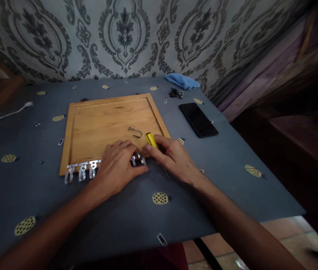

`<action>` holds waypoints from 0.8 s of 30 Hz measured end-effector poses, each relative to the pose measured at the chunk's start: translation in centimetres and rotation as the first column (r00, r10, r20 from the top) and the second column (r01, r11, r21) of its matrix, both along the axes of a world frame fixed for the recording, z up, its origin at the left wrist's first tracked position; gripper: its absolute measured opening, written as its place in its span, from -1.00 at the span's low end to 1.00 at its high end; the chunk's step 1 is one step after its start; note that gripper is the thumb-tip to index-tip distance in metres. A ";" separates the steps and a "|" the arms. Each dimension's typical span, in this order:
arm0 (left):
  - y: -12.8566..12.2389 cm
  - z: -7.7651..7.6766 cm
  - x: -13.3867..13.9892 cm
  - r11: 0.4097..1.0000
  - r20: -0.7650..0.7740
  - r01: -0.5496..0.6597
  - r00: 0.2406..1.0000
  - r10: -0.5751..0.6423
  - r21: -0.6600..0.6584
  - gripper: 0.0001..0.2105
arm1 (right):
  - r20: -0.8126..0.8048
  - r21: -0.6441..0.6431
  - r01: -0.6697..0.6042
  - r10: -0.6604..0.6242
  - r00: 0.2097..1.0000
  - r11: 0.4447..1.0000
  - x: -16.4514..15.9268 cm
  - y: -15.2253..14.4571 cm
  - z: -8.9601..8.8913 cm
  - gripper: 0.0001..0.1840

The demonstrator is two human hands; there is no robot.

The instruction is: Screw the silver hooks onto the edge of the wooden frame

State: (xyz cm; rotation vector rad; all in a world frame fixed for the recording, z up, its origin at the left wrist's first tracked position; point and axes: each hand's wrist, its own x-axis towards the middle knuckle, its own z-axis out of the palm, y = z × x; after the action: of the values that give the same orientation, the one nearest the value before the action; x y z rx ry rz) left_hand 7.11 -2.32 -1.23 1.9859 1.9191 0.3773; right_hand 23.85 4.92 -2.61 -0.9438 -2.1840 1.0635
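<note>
A wooden board [105, 120] with a raised frame lies flat on the table. Along its near edge runs a metal hook rail [83, 165] with several silver hooks hanging over the side. My left hand [118, 165] is closed over the right part of this rail, its thumb by the end hooks and its palm hiding the middle. In my right hand [173, 155] is a screwdriver [151, 140], its yellow handle pointing up and away and its thin shaft slanting down below the fist. A loose metal hook [135, 132] rests on the board just beyond my fingers.
Right of the board lies a black phone [198, 120], with keys [175, 93] and a blue cloth [182, 80] farther back. A white cable [5, 117] crosses the left side, near tiny metal bits [36, 123]. A patterned curtain or wall covering [123, 37] stands behind the table.
</note>
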 end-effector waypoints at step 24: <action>0.0 -0.1 -0.1 1.000 -0.033 -0.008 0.999 0.008 0.004 -0.70 | -0.552 -0.056 0.178 -0.179 0.814 0.983 -1.1 -1.2 0.2 -0.70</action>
State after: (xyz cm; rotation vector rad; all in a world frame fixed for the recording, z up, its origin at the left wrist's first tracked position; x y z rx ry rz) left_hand 7.06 -2.33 -1.33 1.9990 1.9485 0.3531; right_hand 22.74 3.67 -2.43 -0.7048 -1.5803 1.0826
